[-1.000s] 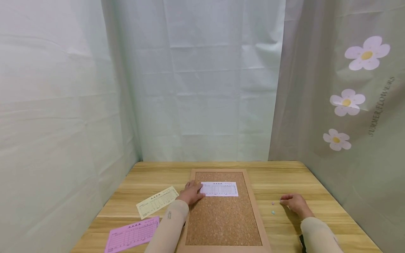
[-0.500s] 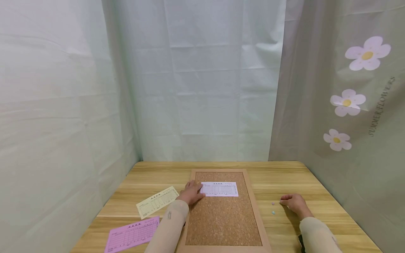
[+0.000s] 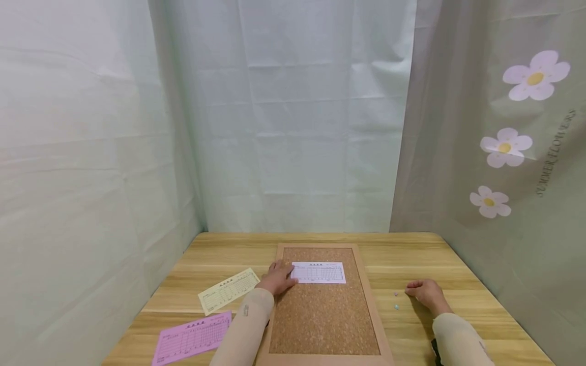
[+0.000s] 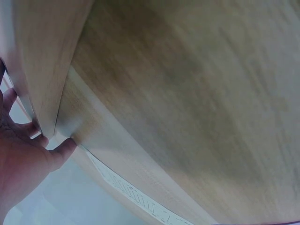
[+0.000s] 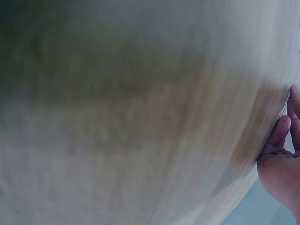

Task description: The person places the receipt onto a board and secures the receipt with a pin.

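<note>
In the head view my left hand [image 3: 279,278] rests on the left frame of a corkboard [image 3: 325,320], its fingertips at the left end of a white printed form [image 3: 319,273] that lies flat on the cork. The left wrist view shows the thumb apart from the other fingers of that hand. My right hand [image 3: 428,295] is low over the table, right of the board, thumb and fingertips close together. Whether something tiny sits between them is too small to tell. Just left of them lie a small pinkish piece [image 3: 396,294] and a small light-blue piece [image 3: 396,307].
A yellow printed form [image 3: 229,291] lies left of the board, partly near the left wrist. Below it is a pink printed form [image 3: 192,338], its right end beside the left sleeve [image 3: 244,325]. Pale curtains [image 3: 297,127] stand behind the wooden table [image 3: 412,254] and at both sides.
Both hands stay in the same places, and the forms and board lie as before. The whole head view has shifted very slightly.
</note>
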The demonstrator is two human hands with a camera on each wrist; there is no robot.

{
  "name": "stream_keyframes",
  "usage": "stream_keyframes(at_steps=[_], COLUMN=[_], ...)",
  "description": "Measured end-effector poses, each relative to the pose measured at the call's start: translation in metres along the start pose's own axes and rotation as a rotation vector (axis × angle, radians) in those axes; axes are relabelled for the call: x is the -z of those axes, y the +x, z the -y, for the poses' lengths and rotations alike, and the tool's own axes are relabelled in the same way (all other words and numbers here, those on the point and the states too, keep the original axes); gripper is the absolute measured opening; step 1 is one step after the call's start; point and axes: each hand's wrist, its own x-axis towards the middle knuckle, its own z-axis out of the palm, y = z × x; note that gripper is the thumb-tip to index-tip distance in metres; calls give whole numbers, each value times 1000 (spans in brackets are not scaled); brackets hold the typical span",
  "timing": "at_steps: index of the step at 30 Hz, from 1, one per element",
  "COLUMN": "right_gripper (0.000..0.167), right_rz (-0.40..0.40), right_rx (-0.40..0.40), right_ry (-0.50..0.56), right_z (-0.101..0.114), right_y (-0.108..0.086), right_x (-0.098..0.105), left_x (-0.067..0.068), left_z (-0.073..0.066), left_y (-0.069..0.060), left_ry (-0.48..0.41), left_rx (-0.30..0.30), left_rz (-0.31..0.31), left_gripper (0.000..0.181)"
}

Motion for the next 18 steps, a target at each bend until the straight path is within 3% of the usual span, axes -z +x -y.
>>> stream_keyframes(at_steps=[18], right_gripper=[19], right_rz=[-5], right_rx=[33], right_ry=[-35], right_z=[2], right_y=[-2], right_x=[0], left_x=[-1], left_z=[2], left_y=[2], left_ry=[1], left_rx=[-5], left_rz=[0], left_gripper=[58])
